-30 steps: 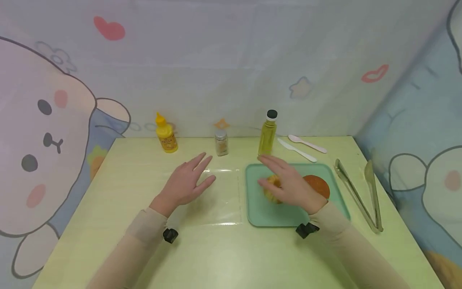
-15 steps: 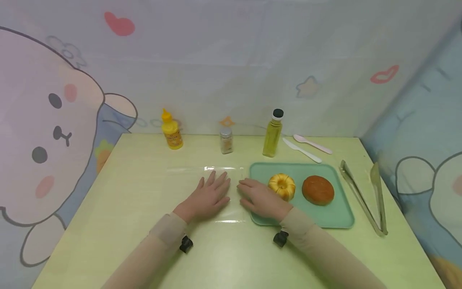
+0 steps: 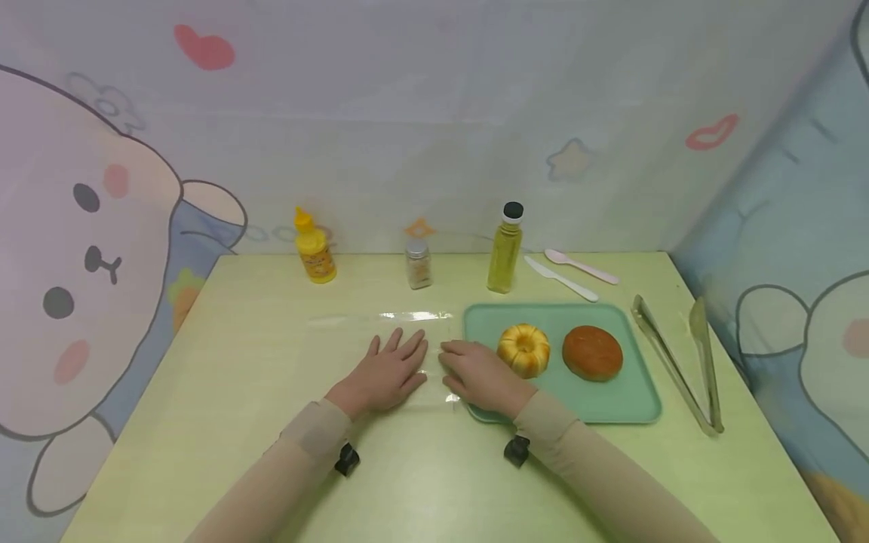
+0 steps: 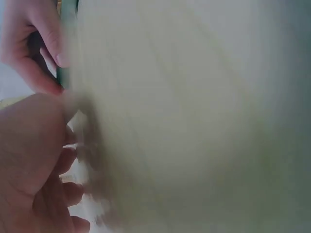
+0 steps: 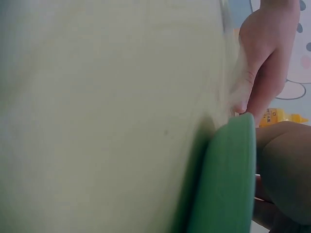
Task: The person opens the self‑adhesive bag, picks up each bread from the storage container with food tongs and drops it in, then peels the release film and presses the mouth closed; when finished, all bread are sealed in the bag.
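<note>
A clear plastic sheet or bag (image 3: pixel 416 317) lies flat on the table, its glossy edges catching light. Over it rests my left hand (image 3: pixel 383 375), palm down with fingers spread. At the sheet's right side my right hand (image 3: pixel 487 377) reaches across the left rim of the green tray (image 3: pixel 577 407), its fingertips at the sheet; whether they pinch its edge is not visible. On the tray sit a ridged, pumpkin-shaped bun (image 3: pixel 523 350) and a round brown bun (image 3: pixel 592 353). The left wrist view shows my left fingers (image 4: pixel 70 194) at the tabletop.
Along the back stand a yellow squeeze bottle (image 3: pixel 315 255), a small seasoning jar (image 3: pixel 418 265) and an oil bottle (image 3: pixel 505 255). A white plastic knife (image 3: pixel 560 280) and a pink spoon (image 3: pixel 581 267) lie beside them. Metal tongs (image 3: pixel 679 373) lie right of the tray.
Both hands came down and inward from above the table, the left moving right onto the sheet, the right moving left off the buns. Over the last half second they hardly moved.
</note>
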`<action>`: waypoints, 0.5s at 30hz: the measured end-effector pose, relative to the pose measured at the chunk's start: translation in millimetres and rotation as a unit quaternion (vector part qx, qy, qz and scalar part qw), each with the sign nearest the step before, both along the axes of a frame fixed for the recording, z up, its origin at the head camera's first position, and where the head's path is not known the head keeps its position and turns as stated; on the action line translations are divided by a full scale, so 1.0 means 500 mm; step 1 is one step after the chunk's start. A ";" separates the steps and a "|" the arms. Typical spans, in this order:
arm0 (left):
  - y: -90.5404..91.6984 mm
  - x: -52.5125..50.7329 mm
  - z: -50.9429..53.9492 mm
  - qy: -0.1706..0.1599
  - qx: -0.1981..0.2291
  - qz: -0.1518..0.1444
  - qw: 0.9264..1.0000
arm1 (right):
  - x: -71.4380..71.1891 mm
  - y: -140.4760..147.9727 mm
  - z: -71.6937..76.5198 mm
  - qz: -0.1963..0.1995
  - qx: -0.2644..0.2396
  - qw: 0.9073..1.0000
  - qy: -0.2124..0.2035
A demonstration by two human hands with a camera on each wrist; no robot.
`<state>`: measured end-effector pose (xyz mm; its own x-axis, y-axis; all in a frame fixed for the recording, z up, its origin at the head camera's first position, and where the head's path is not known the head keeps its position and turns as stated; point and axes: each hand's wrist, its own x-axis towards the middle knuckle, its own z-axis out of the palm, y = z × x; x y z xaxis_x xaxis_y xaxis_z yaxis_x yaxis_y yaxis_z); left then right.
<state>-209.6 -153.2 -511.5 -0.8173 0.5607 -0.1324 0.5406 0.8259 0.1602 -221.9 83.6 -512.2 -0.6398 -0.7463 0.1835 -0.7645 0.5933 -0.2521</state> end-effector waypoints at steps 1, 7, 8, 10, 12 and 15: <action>0.000 -0.001 0.001 0.003 0.000 0.000 1.000 | 0.000 -0.001 0.001 -0.002 0.005 1.000 -0.001; 0.000 -0.007 0.002 0.051 0.009 -0.005 0.999 | 0.000 -0.001 0.010 -0.018 0.043 0.999 -0.016; -0.001 -0.009 0.001 0.063 0.009 -0.008 0.998 | 0.000 -0.001 0.011 -0.018 0.047 0.999 -0.018; -0.003 -0.011 0.000 0.084 0.011 -0.014 0.996 | 0.000 0.000 0.013 -0.017 0.053 0.998 -0.016; -0.004 -0.011 0.000 0.100 0.019 -0.019 0.995 | 0.001 0.001 0.014 -0.015 0.054 0.998 -0.011; -0.008 -0.010 0.002 0.107 0.040 -0.019 0.993 | 0.002 0.004 0.012 -0.006 0.052 0.999 0.000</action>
